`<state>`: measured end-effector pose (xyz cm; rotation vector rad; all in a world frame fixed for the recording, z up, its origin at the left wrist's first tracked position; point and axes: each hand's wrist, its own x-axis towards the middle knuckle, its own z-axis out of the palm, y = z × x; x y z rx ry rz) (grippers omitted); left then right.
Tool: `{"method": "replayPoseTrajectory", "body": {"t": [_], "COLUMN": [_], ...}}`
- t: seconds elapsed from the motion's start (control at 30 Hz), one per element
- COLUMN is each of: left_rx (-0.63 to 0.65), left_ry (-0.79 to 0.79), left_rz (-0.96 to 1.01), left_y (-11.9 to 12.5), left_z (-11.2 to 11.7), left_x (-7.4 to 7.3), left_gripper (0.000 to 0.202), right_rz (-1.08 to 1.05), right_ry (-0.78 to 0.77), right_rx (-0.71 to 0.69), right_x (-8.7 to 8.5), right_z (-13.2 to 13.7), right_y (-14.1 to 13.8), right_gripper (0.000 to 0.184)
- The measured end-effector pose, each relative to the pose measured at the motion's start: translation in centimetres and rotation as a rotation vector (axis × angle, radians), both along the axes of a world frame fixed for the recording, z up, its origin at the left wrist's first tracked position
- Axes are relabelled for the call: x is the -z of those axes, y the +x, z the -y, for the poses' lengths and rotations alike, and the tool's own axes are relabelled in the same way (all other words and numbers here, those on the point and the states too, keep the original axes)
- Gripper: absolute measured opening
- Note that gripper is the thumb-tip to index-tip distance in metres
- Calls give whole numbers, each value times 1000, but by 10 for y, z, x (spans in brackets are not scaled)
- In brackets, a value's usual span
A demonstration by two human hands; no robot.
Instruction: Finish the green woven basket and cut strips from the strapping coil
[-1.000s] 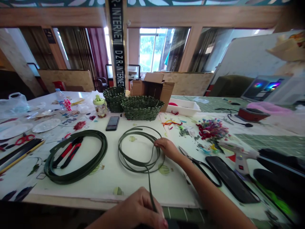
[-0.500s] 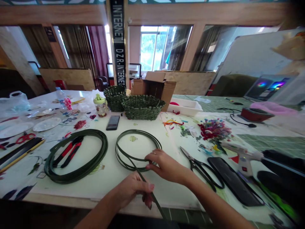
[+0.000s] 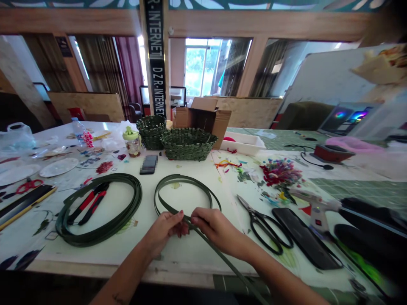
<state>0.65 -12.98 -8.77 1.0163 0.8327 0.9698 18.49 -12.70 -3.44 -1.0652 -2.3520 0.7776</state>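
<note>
A coil of flat green weaving strip (image 3: 213, 195) lies in front of me, and its loose end runs down to the lower right past the table edge. My left hand (image 3: 168, 228) pinches the strip at the near side of the coil. Close beside it, my right hand (image 3: 208, 223) is closed on the same strip. To the left rests a thicker coil of green strip (image 3: 135, 207), with red-handled pliers (image 3: 89, 204) inside its ring. Black-handled scissors (image 3: 263, 224) lie with blades parted, right of my right hand.
Two woven green baskets (image 3: 190, 146) stand at the back before a cardboard box (image 3: 222, 127). A phone (image 3: 149, 164) and a lidded jar (image 3: 131, 144) are nearby. On the right are a black case (image 3: 307, 238), a glue gun (image 3: 318, 207) and colourful pipe-cleaner flowers (image 3: 281, 173).
My left hand has moved up and left to the coil, and my right hand has come down slightly beside it. The loose end now trails further to the right.
</note>
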Motion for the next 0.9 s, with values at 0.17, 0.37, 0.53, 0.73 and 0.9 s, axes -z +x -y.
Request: {"method": "replayPoseTrajectory", "body": {"t": [0.17,0.37,0.53,0.73,0.9], "left_rx": [9,7,19,423,496], "left_ry": [33,-85,-160,-137,-163], "left_rz": [15,132,185,187,83], "left_y": [-4,4,14,9,14], "left_z": [2,13,21,46,64], "left_x": [2,1,-6,-25,-24], "left_gripper": [38,31,25,30,23], "right_rz": [-15,-50,-30,13,56], "right_ry": [-28,169,216,259,277], "right_rx": [-21,-159,-186,101,177], "right_x": [1,16,33,59,65], "right_z": [7,-9,-31,-73,-102], "right_y": [3,12,20,57,81], "right_gripper": [27,29,30,27,22]}}
